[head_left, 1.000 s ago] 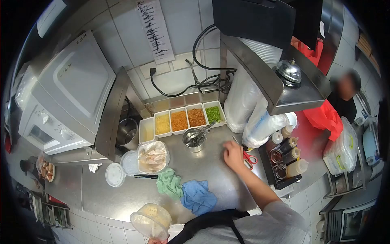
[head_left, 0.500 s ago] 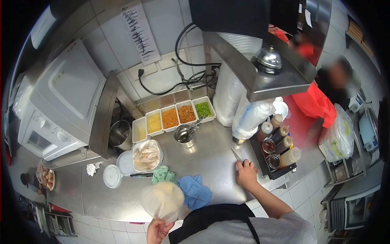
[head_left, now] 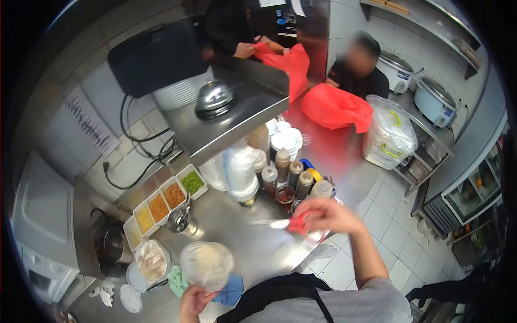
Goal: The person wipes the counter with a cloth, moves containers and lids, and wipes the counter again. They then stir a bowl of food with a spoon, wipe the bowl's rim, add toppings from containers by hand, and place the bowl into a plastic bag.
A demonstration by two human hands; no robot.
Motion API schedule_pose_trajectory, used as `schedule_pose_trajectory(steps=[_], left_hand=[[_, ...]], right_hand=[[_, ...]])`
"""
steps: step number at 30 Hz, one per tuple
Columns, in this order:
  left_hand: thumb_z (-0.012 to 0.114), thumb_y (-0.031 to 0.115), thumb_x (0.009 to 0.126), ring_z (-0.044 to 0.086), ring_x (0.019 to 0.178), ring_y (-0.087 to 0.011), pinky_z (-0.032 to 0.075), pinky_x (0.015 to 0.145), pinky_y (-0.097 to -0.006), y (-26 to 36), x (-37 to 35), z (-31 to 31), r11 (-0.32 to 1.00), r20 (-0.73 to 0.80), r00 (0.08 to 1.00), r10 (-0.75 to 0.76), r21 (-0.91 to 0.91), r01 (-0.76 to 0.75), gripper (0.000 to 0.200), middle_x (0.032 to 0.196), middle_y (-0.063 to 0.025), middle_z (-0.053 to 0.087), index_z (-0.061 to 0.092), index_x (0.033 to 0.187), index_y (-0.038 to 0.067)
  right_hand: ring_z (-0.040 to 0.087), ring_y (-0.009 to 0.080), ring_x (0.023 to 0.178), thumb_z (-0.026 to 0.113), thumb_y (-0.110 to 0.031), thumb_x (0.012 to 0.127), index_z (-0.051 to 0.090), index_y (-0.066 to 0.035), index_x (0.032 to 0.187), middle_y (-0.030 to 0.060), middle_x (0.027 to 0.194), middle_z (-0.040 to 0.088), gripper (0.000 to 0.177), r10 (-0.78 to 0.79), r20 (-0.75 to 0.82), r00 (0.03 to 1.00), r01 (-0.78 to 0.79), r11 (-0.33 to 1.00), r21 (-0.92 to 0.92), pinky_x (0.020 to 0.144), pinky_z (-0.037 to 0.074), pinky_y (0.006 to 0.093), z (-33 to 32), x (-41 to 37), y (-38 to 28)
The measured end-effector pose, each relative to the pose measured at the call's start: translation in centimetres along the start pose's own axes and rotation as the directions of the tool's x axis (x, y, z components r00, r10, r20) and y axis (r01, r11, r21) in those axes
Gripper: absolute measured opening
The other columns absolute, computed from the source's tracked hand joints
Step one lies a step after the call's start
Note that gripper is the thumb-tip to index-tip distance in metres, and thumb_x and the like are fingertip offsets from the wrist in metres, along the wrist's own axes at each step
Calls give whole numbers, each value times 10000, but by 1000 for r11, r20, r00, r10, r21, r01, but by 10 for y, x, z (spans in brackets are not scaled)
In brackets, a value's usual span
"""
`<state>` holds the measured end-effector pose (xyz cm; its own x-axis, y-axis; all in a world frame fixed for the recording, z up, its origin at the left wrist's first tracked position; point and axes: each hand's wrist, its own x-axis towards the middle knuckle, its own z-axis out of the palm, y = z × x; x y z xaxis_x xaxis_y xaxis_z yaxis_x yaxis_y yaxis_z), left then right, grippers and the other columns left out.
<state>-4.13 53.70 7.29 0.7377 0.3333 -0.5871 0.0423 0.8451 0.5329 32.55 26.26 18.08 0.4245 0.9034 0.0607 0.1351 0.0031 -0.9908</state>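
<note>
My left hand [head_left: 197, 299] grips the lower edge of a round clear plastic tub [head_left: 207, 265] with pale contents, tilted toward me above the counter. Over the counter's right edge, my right hand [head_left: 329, 216] is closed on the red handle of a bladed tool [head_left: 298, 223], seemingly scissors. Motion blurs it, and its blades point left. Under and beside the tub lie a blue cloth [head_left: 230, 290] and a green cloth [head_left: 177, 280]. Close by is an open container of pale sliced food [head_left: 152, 260].
White trays of toppings [head_left: 158, 207] line the wall beside a metal cup of utensils [head_left: 182, 219]. Sauce bottles [head_left: 283, 164] stand right of a steel shelf [head_left: 239, 110] bearing a bell [head_left: 214, 98]. Two people [head_left: 360, 67] [head_left: 229, 27] are behind, with red bags [head_left: 336, 107].
The view has swung right. My right hand has lifted the tool off the counter, and its red handle now shows. My left hand still holds the tub.
</note>
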Motion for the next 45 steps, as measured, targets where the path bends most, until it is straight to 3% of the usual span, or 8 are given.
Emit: schedule_pose_trajectory(steps=[6, 9, 15, 19, 21, 23, 27, 45], left_hand=[[414, 22, 752, 558, 1050, -439, 563, 817, -428, 29, -22, -56, 968, -82, 983, 164, -177, -176, 580, 1247, -329, 455, 306, 1313, -75], [547, 110, 803, 615, 720, -204, 504, 728, -318, 15, -50, -28, 970, -381, 894, 237, 41, -239, 54, 784, -67, 643, 595, 817, 89], [397, 17, 749, 550, 1064, -437, 567, 816, -416, -10, -78, -66, 911, -171, 956, 238, -302, -281, 600, 1270, -362, 407, 276, 1329, -80], [420, 0, 760, 568, 1016, -463, 560, 819, -427, -26, -105, -38, 859, -274, 911, 308, -332, -390, 586, 1200, -307, 500, 274, 1321, -87], [412, 0, 761, 565, 1018, -465, 564, 817, -421, -32, -114, -36, 835, -303, 890, 340, -337, -434, 591, 1199, -311, 499, 261, 1325, -91], [408, 0, 762, 563, 1021, -466, 565, 817, -419, -40, -122, -35, 826, -309, 882, 355, -339, -451, 591, 1196, -314, 499, 255, 1325, -97], [405, 7, 761, 563, 1021, -463, 570, 807, -410, -52, -135, -35, 819, -291, 873, 392, -323, -475, 589, 1190, -339, 487, 253, 1317, -116], [381, 45, 829, 579, 1004, -443, 571, 802, -405, -49, -182, -62, 817, -322, 813, 484, -166, -552, 509, 1169, -342, 499, 264, 1280, -160]], right_hand=[[661, 176, 758, 615, 24, 667, 611, 25, 961, 104, 806, 675, 293, -132, -493, 860, -162, 846, -508, 669, 522, 291, -130, 26, -12], [669, 224, 795, 657, -21, 638, 607, 48, 964, 169, 866, 668, 337, 7, -446, 895, -344, 650, -678, 719, 528, 318, -165, 84, 37], [658, 305, 843, 728, -243, 686, 544, 76, 1114, 231, 933, 644, 565, 282, -539, 794, -562, 678, -474, 686, 549, 405, -157, 165, 72], [617, 323, 853, 574, -242, 864, 563, 16, 1033, 191, 926, 620, 309, -636, -490, 597, -280, 407, -870, 749, 488, 427, -113, 160, 34], [607, 214, 748, 591, -182, 860, 579, 14, 948, 137, 853, 620, 216, -469, -578, 668, 66, 811, -581, 694, 487, 325, -46, 131, -28], [593, 127, 729, 602, -135, 852, 599, -2, 947, 84, 785, 629, 164, -441, -411, 798, 354, 894, -273, 676, 474, 256, 45, 122, -34], [623, 370, 785, 617, -255, 831, 534, -92, 1225, 190, 880, 652, 435, -158, 388, 908, 327, 846, -421, 694, 504, 443, 192, 178, 27], [611, 371, 647, 726, -197, 723, 560, -5, 759, 192, 687, 611, 257, -181, 146, 972, 231, 659, -715, 573, 472, 434, 158, 115, 121]])
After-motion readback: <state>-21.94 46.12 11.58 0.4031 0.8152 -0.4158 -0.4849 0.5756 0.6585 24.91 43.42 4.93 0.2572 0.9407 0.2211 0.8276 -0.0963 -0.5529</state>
